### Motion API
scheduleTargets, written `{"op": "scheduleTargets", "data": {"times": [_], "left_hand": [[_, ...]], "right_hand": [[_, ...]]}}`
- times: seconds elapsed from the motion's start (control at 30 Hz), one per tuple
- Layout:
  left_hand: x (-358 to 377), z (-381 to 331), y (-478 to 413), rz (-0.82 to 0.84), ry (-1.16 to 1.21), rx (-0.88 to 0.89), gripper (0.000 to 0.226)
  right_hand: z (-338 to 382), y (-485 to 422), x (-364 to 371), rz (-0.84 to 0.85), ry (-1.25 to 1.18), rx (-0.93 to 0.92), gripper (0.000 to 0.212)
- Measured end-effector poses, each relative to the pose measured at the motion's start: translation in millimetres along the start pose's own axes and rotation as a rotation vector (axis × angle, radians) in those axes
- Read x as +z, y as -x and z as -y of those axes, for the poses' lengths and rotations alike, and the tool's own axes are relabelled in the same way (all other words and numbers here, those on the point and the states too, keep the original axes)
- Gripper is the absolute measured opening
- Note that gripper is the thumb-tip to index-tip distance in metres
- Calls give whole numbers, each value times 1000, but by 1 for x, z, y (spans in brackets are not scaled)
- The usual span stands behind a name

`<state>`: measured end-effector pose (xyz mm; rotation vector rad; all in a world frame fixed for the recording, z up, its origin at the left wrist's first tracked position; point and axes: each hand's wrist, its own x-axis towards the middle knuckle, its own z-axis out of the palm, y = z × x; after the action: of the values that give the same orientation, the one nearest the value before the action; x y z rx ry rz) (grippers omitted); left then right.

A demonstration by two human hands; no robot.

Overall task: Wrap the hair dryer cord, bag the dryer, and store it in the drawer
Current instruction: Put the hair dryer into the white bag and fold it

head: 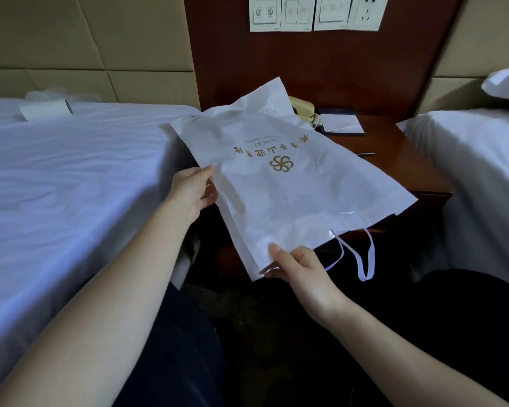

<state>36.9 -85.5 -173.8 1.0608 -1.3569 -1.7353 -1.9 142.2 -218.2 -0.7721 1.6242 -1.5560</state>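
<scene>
A person sits between two beds and looks down at their own bare forearms. Both hands hold a white bag (pixel 291 189) up in the air, over their lap and in front of a bedside surface (pixel 400 160) of reddish-brown wood.

The left hand (pixel 193 190) pinches the bag's left edge, with the thumb on top and the fingers curled underneath. The right hand (pixel 301 270) grips the bag's nearest corner, a finger lying along the top and the rest tucked below. The hands are well apart, each clamped on its own part of the bag.

The bag is flat and creased, and it tilts so that its far end rises toward the wall. A gold emblem and gold lettering are printed on it, upside down from this viewpoint. Thin white drawstrings (pixel 365 259) hang in loops from the bag's near right edge, just beside the right hand.

Behind the bag, a cream telephone (pixel 303 111) sits on the wooden surface, partly hidden by the bag's far end. A white notepad (pixel 343 123) in a dark holder lies to its right. Above them, a row of white switch plates (pixel 315 11) and a socket are fixed to a dark wood wall panel (pixel 321 63).

The left bed (pixel 56 186) is covered by a white sheet, and a white roll (pixel 46 108) lies near its padded beige headboard (pixel 71 48). The right bed (pixel 476 160) is also white, with a pillow (pixel 506 83) at its head. The person's dark trousers (pixel 174 348) fill the bottom of the view.
</scene>
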Motion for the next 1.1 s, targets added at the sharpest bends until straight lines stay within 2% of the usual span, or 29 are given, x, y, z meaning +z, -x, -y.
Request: {"op": "scheduleTargets", "data": {"times": [0.07, 0.17, 0.23, 0.3, 0.43, 0.7, 0.83, 0.87, 0.97, 1.03, 1.1], "left_hand": [[7, 6, -1, -54, -136, 124, 30], [15, 9, 4, -180, -405, 378, 33], [18, 10, 4, -213, -477, 445, 34], [18, 12, 0, -202, -455, 420, 33], [10, 5, -9, -168, -342, 315, 31], [-6, -5, -14, -211, -379, 312, 34], [-10, -1, -1, -186, -439, 189, 20], [-10, -2, 5, -194, -513, 223, 13], [-11, -8, 22, -241, -827, 448, 31], [-7, -13, 34, -195, -1025, 603, 39], [1, -16, 41, -73, -1249, 692, 41]], "right_hand": [[3, 5, 6, 5, 55, -34, 49], [1, 10, 17, 25, 111, -57, 61], [-2, 11, 22, 22, 160, -67, 59], [-3, 10, 24, 14, 220, -61, 49], [2, 8, 21, 49, 278, -112, 54], [4, 0, 9, 136, 410, -241, 55], [5, 5, 8, 378, 420, -192, 41], [8, 9, 8, 439, 383, -143, 43], [29, 16, -1, 477, 254, -87, 46], [48, 14, -14, 378, 244, -127, 42], [64, 5, -33, 246, 282, -162, 40]]}}
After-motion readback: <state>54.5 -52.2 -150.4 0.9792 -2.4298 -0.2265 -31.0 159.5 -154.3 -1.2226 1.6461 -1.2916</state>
